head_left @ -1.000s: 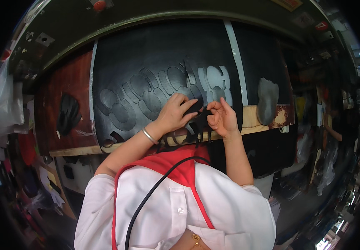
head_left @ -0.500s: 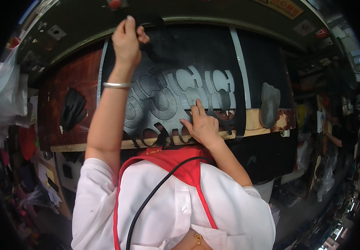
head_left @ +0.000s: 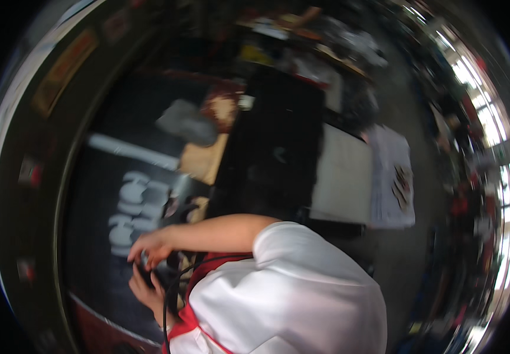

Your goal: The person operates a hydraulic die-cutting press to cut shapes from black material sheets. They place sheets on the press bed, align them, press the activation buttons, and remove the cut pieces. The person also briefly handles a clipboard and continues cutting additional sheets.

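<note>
Both hands are close together over the black sheet (head_left: pixel 99 194), which has rounded shapes cut in it; motion smears the picture. My left hand (head_left: pixel 147 295) is closed around a small dark piece (head_left: pixel 147 275), which looks like the same flat black material. Just beyond it, my right hand (head_left: pixel 153 243) bends its fingers down toward that piece. The right fingertips are closed around something small, too blurred to name. Pale, shiny cut shapes (head_left: pixel 131 194) lie in the sheet beside my right hand.
A grey rounded flat piece (head_left: pixel 189 123) rests near the wooden board edge (head_left: pixel 202 159). Past it stand a black surface (head_left: pixel 272 141) and a white board (head_left: pixel 340 177). A white cloth (head_left: pixel 387 153) holds several dark thin items. The dark green machine body (head_left: pixel 37 206) borders the left.
The view has swung far to the right. My left hand has come from its raised, outstretched place near the machine to beside my right hand, which no longer lies pointing on the sheet.
</note>
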The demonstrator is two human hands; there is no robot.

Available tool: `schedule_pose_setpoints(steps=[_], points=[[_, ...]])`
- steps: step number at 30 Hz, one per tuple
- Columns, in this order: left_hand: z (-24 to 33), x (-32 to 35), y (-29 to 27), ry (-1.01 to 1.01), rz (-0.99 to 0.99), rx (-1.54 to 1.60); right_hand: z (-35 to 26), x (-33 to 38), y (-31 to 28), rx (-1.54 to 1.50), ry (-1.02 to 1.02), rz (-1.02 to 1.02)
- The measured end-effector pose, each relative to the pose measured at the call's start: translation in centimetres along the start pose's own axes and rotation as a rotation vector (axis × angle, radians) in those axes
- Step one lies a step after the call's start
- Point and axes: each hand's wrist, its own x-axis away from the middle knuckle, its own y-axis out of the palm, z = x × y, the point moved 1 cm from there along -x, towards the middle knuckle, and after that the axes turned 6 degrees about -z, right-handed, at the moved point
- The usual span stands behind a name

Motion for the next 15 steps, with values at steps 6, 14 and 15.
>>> schedule_pose_setpoints(steps=[6, 14, 15], points=[[-4.2, -0.7, -0.7, -0.464, 0.115, 0.688, 2.9, -0.6, 2.5, 0.7, -0.446, 0.286], [-6.1, -3.0, -4.8, -0.823, 0.237, 1.088, 6.5, -0.5, 4.5, 2.147, -0.437, 0.37], [-7.0, -3.4, -6.4, -0.876, 0.372, 1.031, 6.6, -0.9, 4.5, 2.195, -0.361, 0.305]])
